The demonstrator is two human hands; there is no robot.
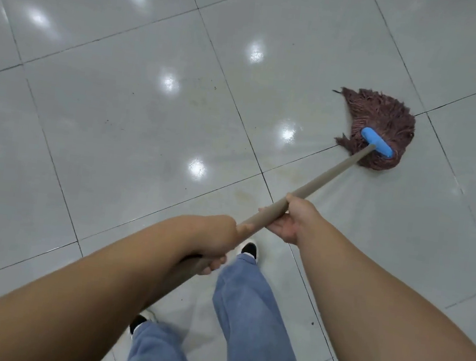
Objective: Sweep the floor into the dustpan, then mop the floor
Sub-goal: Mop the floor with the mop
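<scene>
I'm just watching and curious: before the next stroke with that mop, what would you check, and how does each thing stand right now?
1. Left hand grips the upper mop handle: ok.
2. Right hand grips the handle lower down: ok.
3. Mop head lies flat on the tiled floor, strands spread: ok.
4. Blue clamp joins handle to head: looks seated; tightness cannot tell.
5. Dark specks remain on tiles left of the mop: not ok, still to be mopped.
6. Feet are set away from the mop head: ok.
</scene>
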